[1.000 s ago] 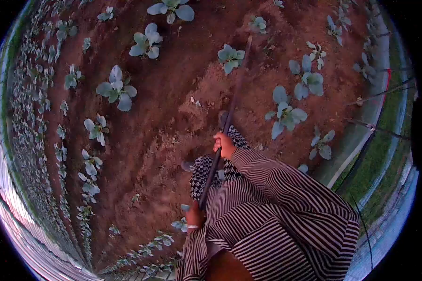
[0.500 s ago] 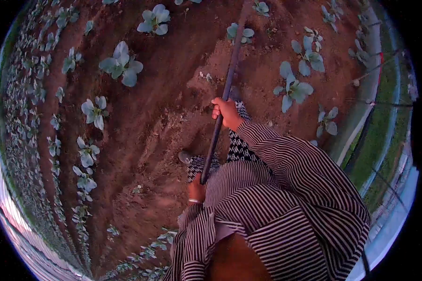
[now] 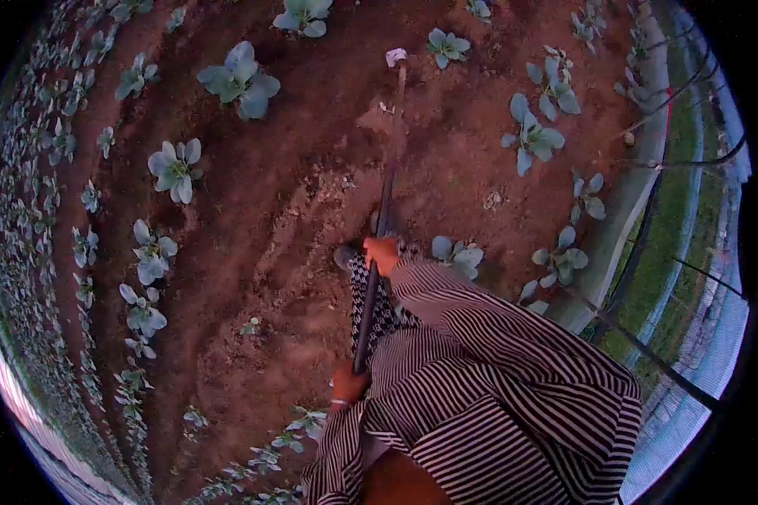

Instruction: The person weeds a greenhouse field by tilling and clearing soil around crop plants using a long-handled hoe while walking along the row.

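Note:
My right hand is closed around the middle part of a long dark handle. My left hand, with a pale band at its wrist, grips the handle's near end beside the striped shirt. The handle runs away from my body over brown soil. At its far end a small pale piece shows, close to a leafy plant on its right. Patterned trousers and part of a shoe appear beneath the handle.
Rows of leafy plants stand on the left, and more plants on the right. A pale border strip, grass and netting lie at the far right. One plant grows just right of my right hand.
Both hands and the handle have come back toward my body since half a second ago. The handle's far end is now in view, further left than one second ago. The plants have shifted in view.

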Demonstrator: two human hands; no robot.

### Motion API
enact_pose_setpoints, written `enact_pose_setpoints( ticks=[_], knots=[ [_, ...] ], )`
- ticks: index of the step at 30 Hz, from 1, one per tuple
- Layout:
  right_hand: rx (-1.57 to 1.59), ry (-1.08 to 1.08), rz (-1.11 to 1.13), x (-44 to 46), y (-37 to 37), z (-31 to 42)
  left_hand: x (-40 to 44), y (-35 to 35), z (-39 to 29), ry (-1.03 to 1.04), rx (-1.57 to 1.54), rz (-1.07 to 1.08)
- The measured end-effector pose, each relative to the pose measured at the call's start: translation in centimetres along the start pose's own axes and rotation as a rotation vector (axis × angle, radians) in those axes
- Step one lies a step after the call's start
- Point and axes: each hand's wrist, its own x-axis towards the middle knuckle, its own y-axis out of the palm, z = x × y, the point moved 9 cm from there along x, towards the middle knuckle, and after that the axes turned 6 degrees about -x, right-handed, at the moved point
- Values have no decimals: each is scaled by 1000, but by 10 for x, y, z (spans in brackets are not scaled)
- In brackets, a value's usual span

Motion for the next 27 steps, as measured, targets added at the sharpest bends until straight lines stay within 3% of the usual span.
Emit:
enact_pose_setpoints(
  ticks=[2,4,5,9,12,15,19,20,22,23,25,27],
  knots=[
    [72,-40,81,0,11,9,-2,-1,36,131,-18,-118],
    [165,-144,262,7,18,25,17,1,36,62,14,-139],
    [113,-194,249,2,13,44,23,2,30,21,33,-143],
    [60,-401,182,5,-5,167,65,21,-64,114,-12,-83],
    [61,-423,181,38,-21,198,86,43,-100,102,-29,24],
    [-249,-233,88,59,-45,135,73,55,-81,71,20,56],
    [-5,-73,43,39,-44,32,17,24,-62,-17,140,-73],
    [-36,-508,255,59,-30,8,3,17,-53,-41,146,-105],
    [66,-410,339,46,-28,-17,-18,14,-10,-83,154,-93],
    [198,118,187,-2,-23,-19,-26,8,-9,-55,158,-91],
    [127,227,217,-17,-15,-5,-28,5,-3,-35,176,-105],
    [209,68,330,-9,-8,16,-16,6,8,-51,203,-143]
  ],
)
